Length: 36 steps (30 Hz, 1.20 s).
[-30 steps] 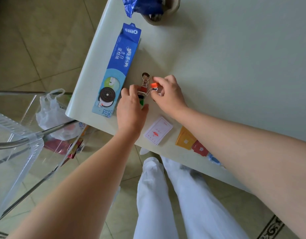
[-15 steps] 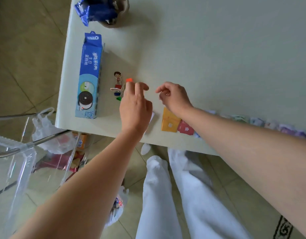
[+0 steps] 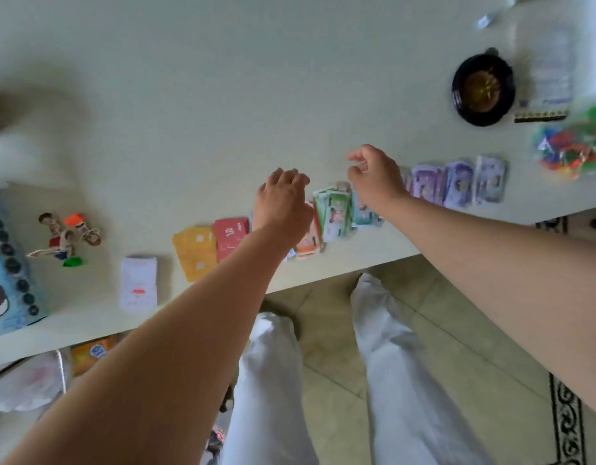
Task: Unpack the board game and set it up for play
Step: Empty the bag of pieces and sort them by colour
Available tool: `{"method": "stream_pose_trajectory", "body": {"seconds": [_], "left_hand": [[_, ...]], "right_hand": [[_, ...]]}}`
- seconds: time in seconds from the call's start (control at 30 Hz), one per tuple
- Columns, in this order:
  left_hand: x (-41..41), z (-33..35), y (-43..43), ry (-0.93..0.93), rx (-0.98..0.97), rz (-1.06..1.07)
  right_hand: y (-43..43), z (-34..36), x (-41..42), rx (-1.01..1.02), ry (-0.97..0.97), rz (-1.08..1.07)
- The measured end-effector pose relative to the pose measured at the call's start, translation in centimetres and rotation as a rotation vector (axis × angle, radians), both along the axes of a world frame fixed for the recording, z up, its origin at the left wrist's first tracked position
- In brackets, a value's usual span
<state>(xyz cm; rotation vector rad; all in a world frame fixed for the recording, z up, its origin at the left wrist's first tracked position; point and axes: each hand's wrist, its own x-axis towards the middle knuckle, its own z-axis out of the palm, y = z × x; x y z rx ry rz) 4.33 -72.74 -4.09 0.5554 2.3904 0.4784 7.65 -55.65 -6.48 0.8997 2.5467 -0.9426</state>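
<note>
The fingers [image 3: 291, 177] of the left hand [image 3: 283, 206] are loosely bent and hold nothing. The fingers [image 3: 357, 156] of the right hand [image 3: 379, 182] are loosely bent too and hold nothing. Both hands hang just above a row of play money near the front edge of the bench [image 3: 223, 95]. Between the two hands lies one green money pile [image 3: 333, 213]. One orange money pile [image 3: 308, 245] peeks out beside the left wrist. To the right of the right hand lie three purple money piles [image 3: 459, 184], side by side. To the left of the left arm lie three piles of cards: one red card pile [image 3: 231, 236], one yellow card pile [image 3: 194, 253] and one white card pile [image 3: 139, 285]. Further left stand some little paper figures [image 3: 65, 236] on coloured feet, too blurry to count, near one blue cookie box [image 3: 8, 280]. Far off to the right sit one black round dish [image 3: 482, 90] and one bag of coloured bits [image 3: 575, 146].
</note>
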Motion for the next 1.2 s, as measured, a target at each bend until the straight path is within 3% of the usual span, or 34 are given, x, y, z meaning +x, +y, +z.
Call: {"method": "stream_pose_trajectory", "body": {"seconds": [0.27, 0.37, 0.57, 0.7, 0.77, 0.87, 1.03, 1.2], "left_hand": [[-1.5, -2.7, 15.9, -0.075, -0.144, -0.089], [-1.7, -3.4, 20.2, -0.09, -0.291, -0.08], [-1.9, -2.3, 24.2, -0.159, -0.635, -0.139], [-2.9, -1.1, 25.4, -0.213, -0.722, -0.162], [-2.6, -0.5, 26.5, -0.07, -0.663, -0.12], [-1.7, 0.6, 29.6, 0.13, -0.4, -0.024], [1.2, 1.5, 36.6, 0.1, -0.008, -0.291], [3.6, 0.9, 42.4, 0.025, 0.098, -0.51]], "right_hand": [[12.7, -2.2, 0.3, 0.104, -0.119, 0.259], [15.0, -2.1, 1.0, 0.019, -0.09, 0.398], [19.9, -1.1, 0.2, -0.309, -0.074, 0.382], [23.6, 0.7, 0.4, -0.358, 0.043, 0.177], [25.6, 1.3, 1.2, -0.346, 0.104, 0.045], [28.9, 1.4, 3.5, -0.285, 0.139, -0.146], [34.1, 0.7, 8.7, -0.155, 0.067, -0.501], [36.7, -0.6, 13.7, 0.068, -0.05, -0.805]]}}
